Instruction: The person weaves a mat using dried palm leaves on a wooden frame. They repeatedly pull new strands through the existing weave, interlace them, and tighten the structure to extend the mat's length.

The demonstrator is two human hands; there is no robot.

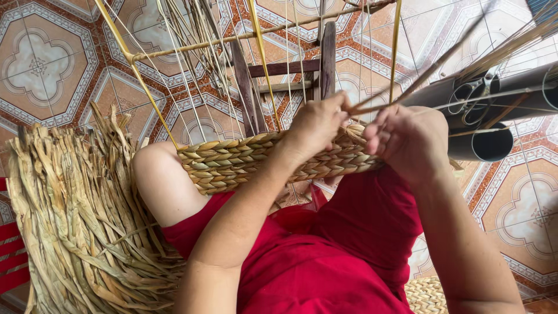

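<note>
Left hand (317, 125) pinching a dried strand (407, 87), right hand (407, 139) curled loosely (contents unclear), over woven basket rim (232, 163)

Below me I see a tiled floor (52, 64) patterned in orange, grey and white, evenly daylit, with a small dark wooden stool (285, 70) standing on it.

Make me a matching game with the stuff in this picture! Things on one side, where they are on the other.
Things:
1. woven band
2. heap of dried leaves
3. dark tubes
4. wooden stool

Places:
A. on the tiled floor beyond the lap
B. at the right edge
C. across the knees
D. at the left

Pairs: 1-C, 2-D, 3-B, 4-A
</note>
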